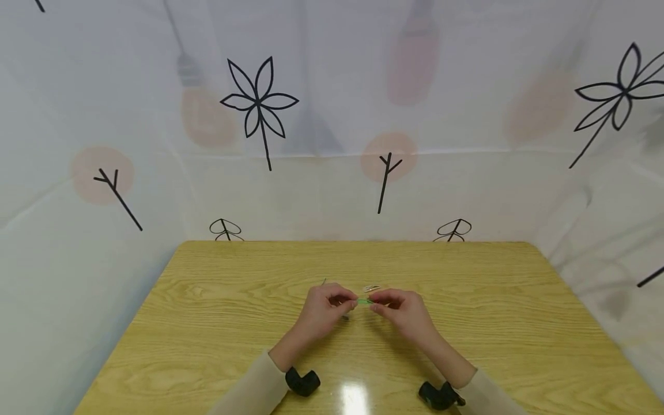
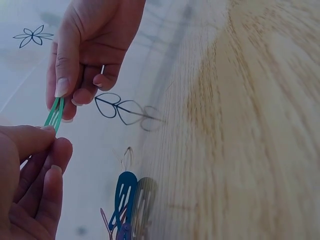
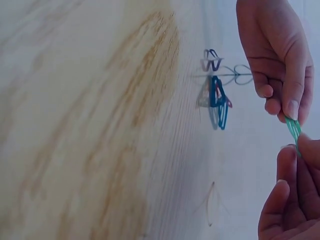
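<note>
A green snap hair clip is stretched between my two hands above the table. My left hand pinches one end between thumb and fingertips. At the other end, my right hand pinches it with thumb and forefinger. The left wrist view shows the green clip's slotted strips running from one thumb to the other. Below the hands in that view lie a teal hair clip, a greyish one and a partly cut-off purple one. Both fingertip grips cover the green clip's ends.
The wooden table reaches back to a white patterned cloth, which also hangs at both sides. A pale clip lies just beyond the hands. Dark wrist cameras sit on both forearms.
</note>
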Available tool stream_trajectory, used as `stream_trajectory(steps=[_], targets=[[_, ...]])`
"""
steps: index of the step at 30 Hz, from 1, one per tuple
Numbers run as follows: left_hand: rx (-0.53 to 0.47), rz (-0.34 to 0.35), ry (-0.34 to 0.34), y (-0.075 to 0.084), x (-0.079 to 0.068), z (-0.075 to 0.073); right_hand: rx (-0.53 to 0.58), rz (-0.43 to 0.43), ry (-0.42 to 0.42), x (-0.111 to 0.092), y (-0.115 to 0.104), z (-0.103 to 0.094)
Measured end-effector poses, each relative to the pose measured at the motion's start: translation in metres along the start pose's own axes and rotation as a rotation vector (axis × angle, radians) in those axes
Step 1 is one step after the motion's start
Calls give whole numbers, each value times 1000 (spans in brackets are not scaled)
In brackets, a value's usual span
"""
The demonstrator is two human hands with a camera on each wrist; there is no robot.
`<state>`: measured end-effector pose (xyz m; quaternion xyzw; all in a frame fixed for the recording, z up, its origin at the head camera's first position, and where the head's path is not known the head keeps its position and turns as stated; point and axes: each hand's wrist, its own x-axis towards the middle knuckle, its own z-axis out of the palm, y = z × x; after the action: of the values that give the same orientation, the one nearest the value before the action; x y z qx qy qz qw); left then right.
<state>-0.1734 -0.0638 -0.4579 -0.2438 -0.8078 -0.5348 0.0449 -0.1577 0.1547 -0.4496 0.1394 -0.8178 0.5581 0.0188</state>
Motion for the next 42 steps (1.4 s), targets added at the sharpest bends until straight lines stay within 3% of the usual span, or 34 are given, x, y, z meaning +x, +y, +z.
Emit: stream_trajectory(steps=[14,25,30,35,42], targets=[[14,3,-16,-6,-2,2,77,-12,-7,-4,0,-1],[-103,-21,-58,-4,-4,1,80,-27,-22,-4,-1,-2],[-166,-70,-70,-2,-3,2,115,-49,-48,-3,1,-3],[-176,-115,-77,6,-3,1,140,-52,-62,-3,3,-3],[-139,-73,-58,31,-7,-7,128,-23,-95,-2,4,-2]])
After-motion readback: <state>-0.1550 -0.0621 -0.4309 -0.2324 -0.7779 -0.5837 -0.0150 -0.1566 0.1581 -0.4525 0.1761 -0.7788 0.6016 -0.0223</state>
